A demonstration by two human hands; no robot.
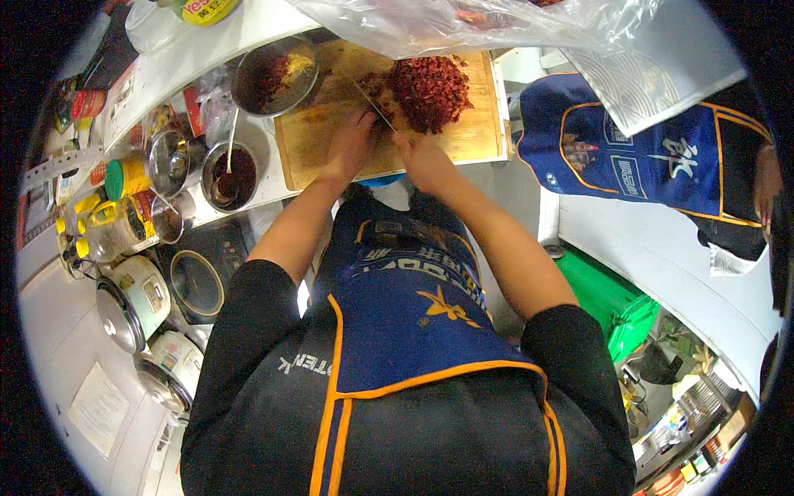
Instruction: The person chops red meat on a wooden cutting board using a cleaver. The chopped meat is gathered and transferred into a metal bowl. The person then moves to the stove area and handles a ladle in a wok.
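Note:
My right hand (417, 155) grips the handle end of a kitchen knife, whose thin blade (374, 104) slants up and left over a wooden cutting board (322, 146). Just left of the blade is my left hand (355, 139), low over the board. Its fingertips are partly in shadow, so what they touch is unclear. A heap of chopped dark red food (431, 93), possibly dried chilli, lies on the board right of the knife. Smaller bits (375, 84) are scattered beside the blade.
A metal bowl (248, 102) of red and yellow contents overlaps the board's left corner. Nearby stand a pot of dark sauce (239, 186) with a ladle, jars and bottles (99, 242). Clear plastic (422, 31) hangs over the far edge. An aproned person (657, 149) stands at right.

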